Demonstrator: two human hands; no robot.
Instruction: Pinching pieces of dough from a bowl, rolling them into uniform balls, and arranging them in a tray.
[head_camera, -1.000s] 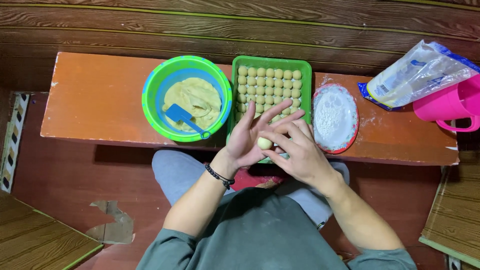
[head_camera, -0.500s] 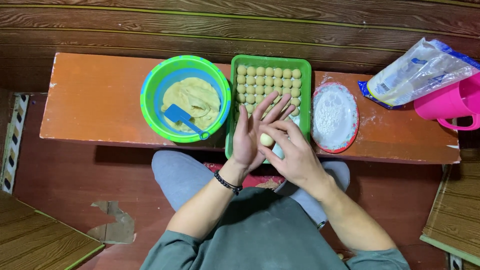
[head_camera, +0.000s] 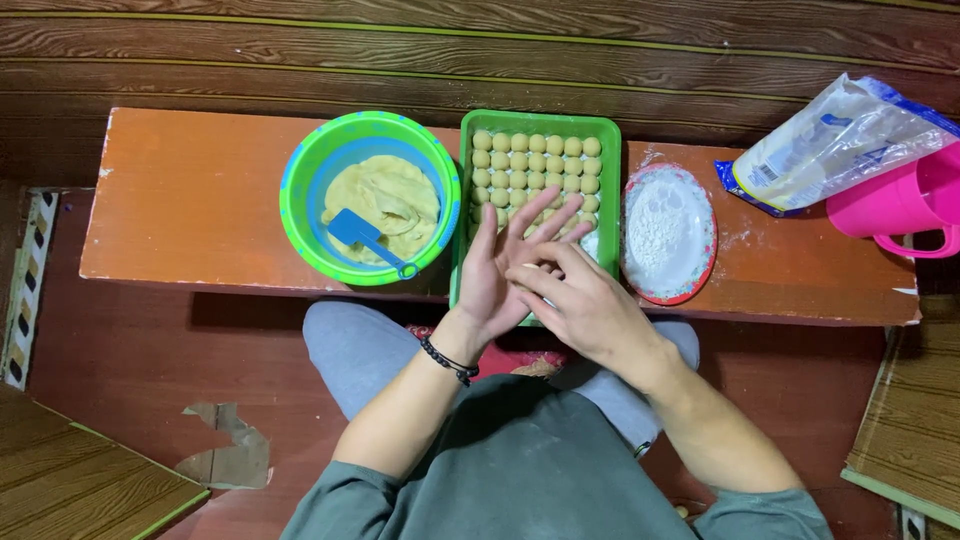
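My left hand (head_camera: 493, 272) and my right hand (head_camera: 588, 305) are pressed palm to palm over the near end of a green tray (head_camera: 612, 182). The right palm lies across the left, fingers stretched out. The small dough ball they hold is hidden between them. Rows of several round dough balls (head_camera: 535, 160) fill the far part of the tray. A black bead bracelet (head_camera: 447, 360) is on my left wrist.
On the orange bench (head_camera: 190, 200), a green and blue bowl (head_camera: 300, 170) holds yellow dough (head_camera: 390, 195) and a blue spatula (head_camera: 355, 232). Right of the tray are a plate of white flour (head_camera: 668, 232), a plastic flour bag (head_camera: 835, 145) and a pink jug (head_camera: 900, 200).
My right hand slid forward over the left palm, covering the dough ball that showed between the hands before. Both hands stay over the tray's near end.
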